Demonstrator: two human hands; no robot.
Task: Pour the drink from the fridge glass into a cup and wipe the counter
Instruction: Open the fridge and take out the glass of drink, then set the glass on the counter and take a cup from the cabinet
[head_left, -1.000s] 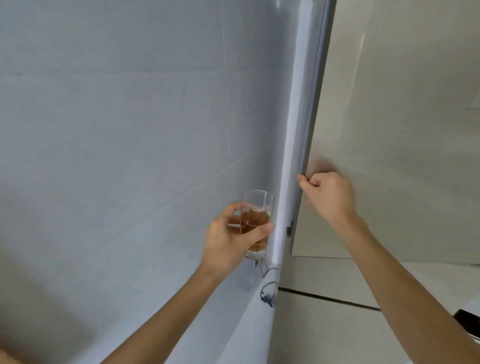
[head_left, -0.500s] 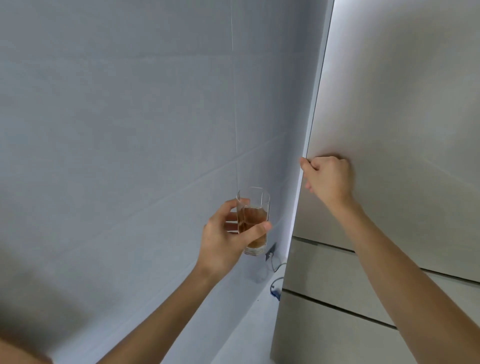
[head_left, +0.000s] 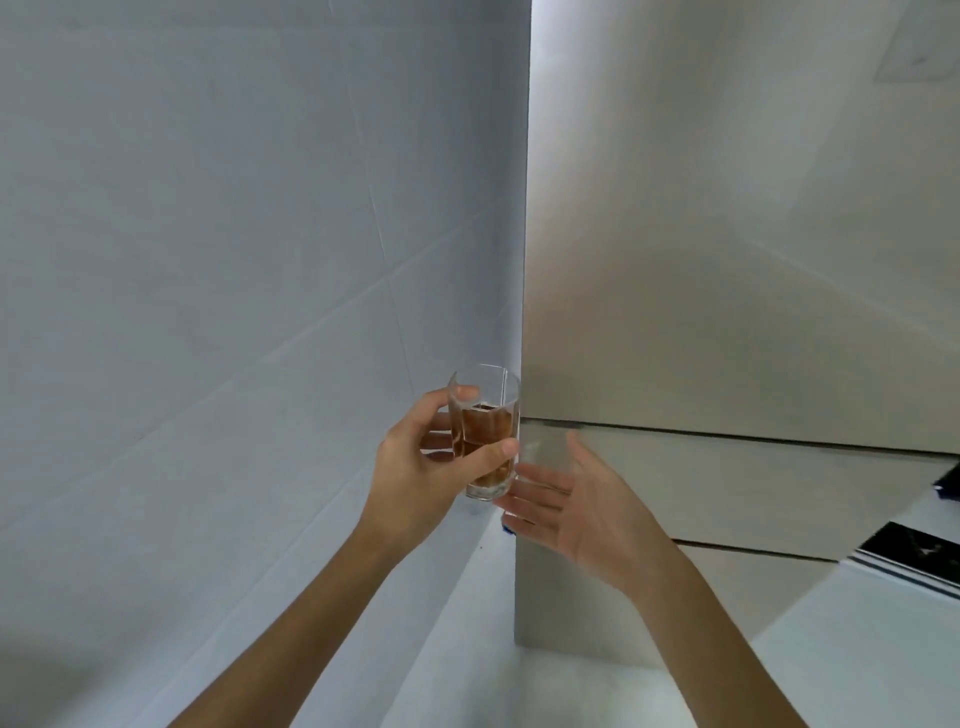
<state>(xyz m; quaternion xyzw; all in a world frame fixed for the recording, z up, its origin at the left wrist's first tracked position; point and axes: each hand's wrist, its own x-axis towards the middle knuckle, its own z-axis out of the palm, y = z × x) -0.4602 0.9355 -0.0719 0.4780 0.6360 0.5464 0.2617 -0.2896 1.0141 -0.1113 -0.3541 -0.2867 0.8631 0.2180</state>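
Note:
A clear square glass (head_left: 485, 431) about half full of brown drink is held upright in the air by my left hand (head_left: 426, 465), thumb across its front and fingers behind it. My right hand (head_left: 576, 501) is open, palm up and fingers spread, just right of and below the glass, its fingertips close to the glass base. The fridge (head_left: 727, 260) stands on the right with its beige door shut. No cup or cloth is in view.
A pale tiled wall (head_left: 234, 260) fills the left half. The fridge's lower drawer fronts (head_left: 753, 499) sit behind my right hand. A white counter corner (head_left: 857, 649) with a dark flat object (head_left: 914, 556) lies at the far right. Pale floor shows below.
The fridge door has swung fully shut. My right hand has let go of the door edge and dropped, open, beside the glass. My left hand still holds the glass.

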